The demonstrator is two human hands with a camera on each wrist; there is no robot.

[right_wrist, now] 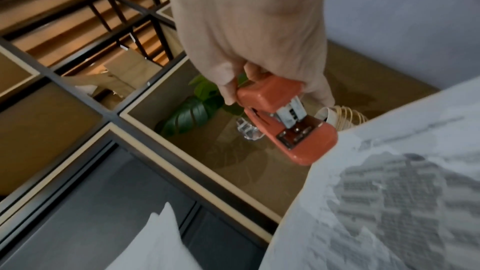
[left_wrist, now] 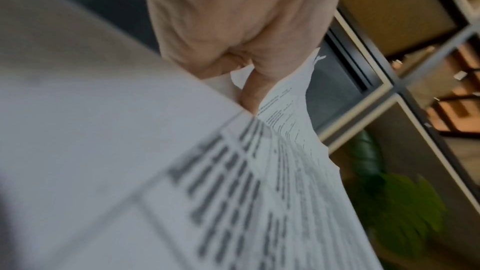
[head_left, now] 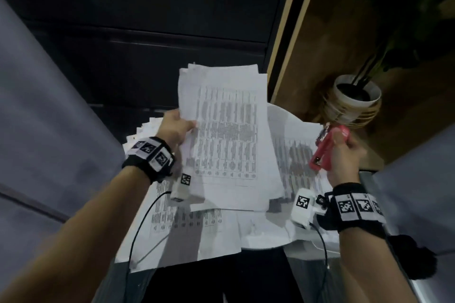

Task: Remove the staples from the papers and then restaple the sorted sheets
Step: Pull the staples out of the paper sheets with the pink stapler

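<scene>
My left hand (head_left: 176,128) pinches a bundle of printed sheets (head_left: 226,130) by its left edge and holds it lifted above the table. The left wrist view shows the thumb (left_wrist: 255,87) pressed on the top sheet (left_wrist: 182,182), with the pages fanning apart. My right hand (head_left: 344,155) grips a red stapler (head_left: 328,146) to the right of the bundle, apart from it. In the right wrist view the stapler (right_wrist: 283,118) has its mouth open, with nothing between the jaws.
More printed papers (head_left: 197,224) lie spread over the small table (head_left: 305,265) below my hands, with another stack (head_left: 295,155) at the right. A white plant pot (head_left: 354,96) stands on the wooden floor at the back right. Grey upholstery (head_left: 49,130) flanks both sides.
</scene>
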